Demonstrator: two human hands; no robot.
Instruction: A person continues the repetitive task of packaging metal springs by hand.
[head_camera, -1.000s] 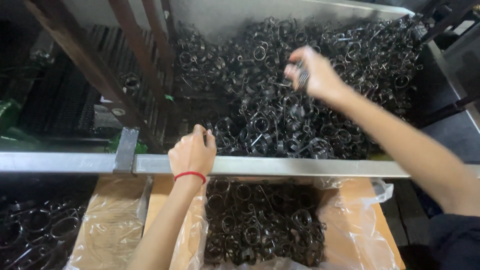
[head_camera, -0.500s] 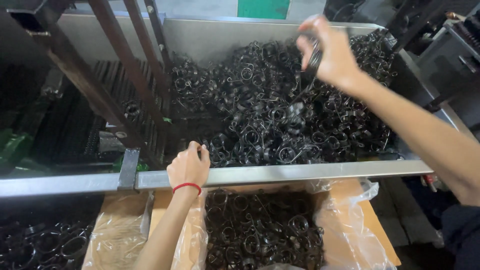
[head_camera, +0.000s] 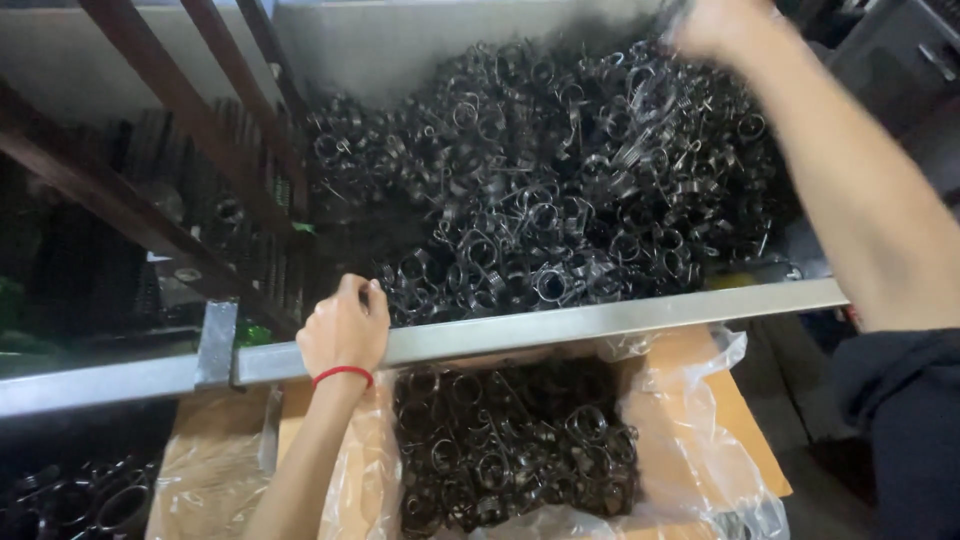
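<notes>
The metal rings (head_camera: 560, 200) lie in a big dark heap in the grey bin (head_camera: 420, 40). They are thin wire loops, all tangled up. More rings (head_camera: 510, 460) sit lower down, in a cardboard box (head_camera: 750, 420) lined with a clear plastic bag (head_camera: 690, 480).

The right hand (head_camera: 715, 25) is high up over the far side of the heap, at the top edge of the picture. It is blurry. It looks closed, but I cannot tell if it holds any rings.

The left hand (head_camera: 345, 330) is curled over the bin's front rail (head_camera: 600, 322). It grips the rail and holds no rings. A red band (head_camera: 342, 373) goes round its wrist.

The work looks like picking rings out of the heap, with the box below as the place for them. This looks like the grab part, up at the heap. A good next move would need a firm hold on a bunch of rings, and a shake so stuck ones fall off. Tangled loops can drag others along.

Brown bars (head_camera: 190, 110) slant on the left. Another bag (head_camera: 200, 480) of rings lies at the bottom left.
</notes>
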